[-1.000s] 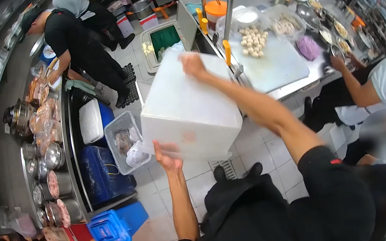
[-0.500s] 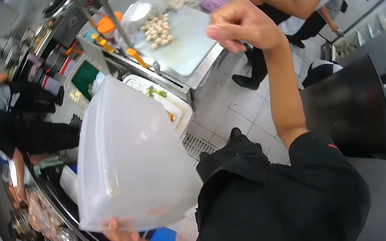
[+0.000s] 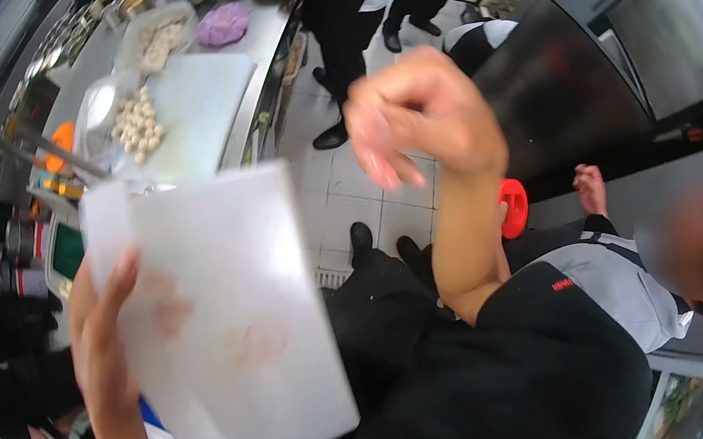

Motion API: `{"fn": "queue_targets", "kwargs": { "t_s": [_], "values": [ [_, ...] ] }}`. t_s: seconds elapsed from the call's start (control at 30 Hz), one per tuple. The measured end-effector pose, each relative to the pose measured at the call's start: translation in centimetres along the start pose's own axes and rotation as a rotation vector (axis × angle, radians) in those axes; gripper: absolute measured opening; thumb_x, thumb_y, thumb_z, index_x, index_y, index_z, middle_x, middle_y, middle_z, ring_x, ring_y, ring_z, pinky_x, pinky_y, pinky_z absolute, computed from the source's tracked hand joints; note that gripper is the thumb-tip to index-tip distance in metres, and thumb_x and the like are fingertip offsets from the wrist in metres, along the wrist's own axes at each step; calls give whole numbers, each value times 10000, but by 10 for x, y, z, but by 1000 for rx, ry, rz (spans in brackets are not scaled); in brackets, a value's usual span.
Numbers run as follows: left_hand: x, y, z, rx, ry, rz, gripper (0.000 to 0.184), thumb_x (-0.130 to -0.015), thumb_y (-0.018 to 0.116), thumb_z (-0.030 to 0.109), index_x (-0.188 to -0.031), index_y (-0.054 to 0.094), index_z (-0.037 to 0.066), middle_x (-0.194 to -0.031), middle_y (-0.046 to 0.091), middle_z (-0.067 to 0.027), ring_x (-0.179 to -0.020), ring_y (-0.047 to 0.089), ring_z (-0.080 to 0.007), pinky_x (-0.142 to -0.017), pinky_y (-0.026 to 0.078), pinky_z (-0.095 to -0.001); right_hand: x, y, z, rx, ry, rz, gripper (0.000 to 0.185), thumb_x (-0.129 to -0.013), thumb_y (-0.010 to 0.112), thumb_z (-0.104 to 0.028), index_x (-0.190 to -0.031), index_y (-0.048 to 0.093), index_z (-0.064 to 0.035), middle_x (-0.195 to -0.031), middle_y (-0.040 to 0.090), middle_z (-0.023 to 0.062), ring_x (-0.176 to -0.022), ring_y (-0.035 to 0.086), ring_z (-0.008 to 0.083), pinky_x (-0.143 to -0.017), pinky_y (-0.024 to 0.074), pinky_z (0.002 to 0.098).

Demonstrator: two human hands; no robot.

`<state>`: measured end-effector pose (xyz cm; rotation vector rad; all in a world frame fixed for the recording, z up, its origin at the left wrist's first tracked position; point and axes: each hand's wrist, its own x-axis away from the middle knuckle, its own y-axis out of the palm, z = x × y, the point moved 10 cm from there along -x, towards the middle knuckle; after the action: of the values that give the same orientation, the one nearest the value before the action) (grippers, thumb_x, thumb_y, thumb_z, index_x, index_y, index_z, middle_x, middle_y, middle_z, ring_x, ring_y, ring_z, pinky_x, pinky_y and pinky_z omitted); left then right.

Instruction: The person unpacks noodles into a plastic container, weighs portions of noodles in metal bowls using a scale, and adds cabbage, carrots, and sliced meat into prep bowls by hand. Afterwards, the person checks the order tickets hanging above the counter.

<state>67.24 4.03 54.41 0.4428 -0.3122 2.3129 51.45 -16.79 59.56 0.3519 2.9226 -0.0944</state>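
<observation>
My left hand (image 3: 107,347) grips the side of a translucent white plastic bin (image 3: 225,284), thumb on the near face and the other fingers partly hidden. The bin is held up in front of my body, tilted, with a flat panel facing me. Faint pinkish patches show on that panel. My right hand (image 3: 431,112) is raised above the floor, apart from the bin. Its fingers are curled in loosely and look wet, with nothing visible in them; it is slightly blurred.
A steel worktable holds a white cutting board (image 3: 205,91), small round pale pieces (image 3: 136,129), a clear tub (image 3: 161,39) and a purple bag (image 3: 223,25). One person with a round red object (image 3: 513,208) stands close on my right. Other people work nearby. A dark cabinet (image 3: 545,82) stands beyond.
My view has turned right. The bin has swung round, and my left hand now grips its left side instead of its bottom edge. A person has come into view on the right.
</observation>
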Motion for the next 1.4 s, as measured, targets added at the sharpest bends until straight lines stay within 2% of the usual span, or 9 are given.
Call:
{"fn": "queue_targets", "kwargs": {
  "t_s": [0.2, 0.4, 0.57, 0.7, 0.9, 0.97, 1.1, 1.2, 1.4],
  "values": [
    [-50, 111, -6, 95, 101, -368, 316, -859, 618, 206, -1106, 516, 38, -883, 585, -66, -784, 589, -144, -672, 493, -266, 41, 61, 45, 333, 271, -183, 309, -823, 692, -292, -904, 641, 1, -626, 619, 74, -539, 571, 84, -506, 448, 232],
    [-72, 172, -17, 207, 304, -359, 374, -869, 604, 242, -1157, 490, 33, -1013, 558, -72, -940, 538, -124, -722, 483, -283, 77, 35, 91, -222, 435, 106, 394, -832, 681, -143, -1127, 459, -4, -820, 622, 28, -705, 566, 44, -648, 439, 190],
    [-79, 214, -7, -107, 331, -717, 434, -906, 528, 375, -1173, 493, 33, -1019, 584, -104, -759, 613, -158, -654, 487, -252, 99, -2, 99, -171, 447, 385, 453, -774, 725, -61, -1131, 456, 12, -826, 627, 50, -699, 569, 59, -622, 449, 191],
    [-121, 169, -3, -527, 701, -340, 439, -905, 497, 458, -1071, 592, 62, -874, 622, -44, -697, 616, -136, -615, 473, -237, 120, -46, 100, 143, 352, 657, 470, -671, 812, -58, -1000, 489, 34, -833, 625, 81, -727, 587, 105, -662, 475, 214],
    [-205, 113, -152, -464, 81, -298, 400, -911, 485, 437, -1105, 604, 108, -904, 627, -15, -732, 614, -104, -593, 470, -220, 146, -77, 144, 240, 337, 799, 404, -691, 777, -56, -968, 486, -13, -797, 599, 57, -713, 555, 79, -624, 456, 211],
    [-240, 116, -222, -439, -33, -334, 388, -917, 480, 419, -1108, 600, 103, -902, 630, -6, -734, 619, -93, -582, 476, -218, 143, -92, 201, 381, 637, 732, 421, -675, 785, -139, -946, 484, -25, -776, 574, 48, -663, 526, 91, -595, 436, 231],
    [-315, 148, -339, -678, 112, -262, 446, -893, 520, 423, -1149, 575, 62, -970, 651, -77, -757, 647, -211, -693, 508, -315, 127, -138, 399, 483, 707, 877, 564, -562, 811, -324, -930, 503, -29, -750, 563, 77, -659, 538, 203, -634, 455, 351],
    [-352, 173, -408, -636, 64, -168, 496, -877, 528, 439, -1206, 543, 68, -1113, 607, -160, -966, 610, -315, -858, 463, -372, 139, -165, 509, 749, 1038, 1015, 473, -540, 824, -251, -830, 502, -62, -780, 543, 20, -691, 511, 127, -625, 448, 297],
    [-440, 177, -473, -865, -96, -81, 592, -910, 470, 342, -1379, 310, 19, -1396, 330, -236, -1290, 324, -368, -1048, 291, -440, 205, -197, 677, 233, 1192, 1145, 465, -550, 760, -210, -944, 593, -28, -817, 610, 71, -739, 579, 215, -675, 465, 340]
  ]
}}
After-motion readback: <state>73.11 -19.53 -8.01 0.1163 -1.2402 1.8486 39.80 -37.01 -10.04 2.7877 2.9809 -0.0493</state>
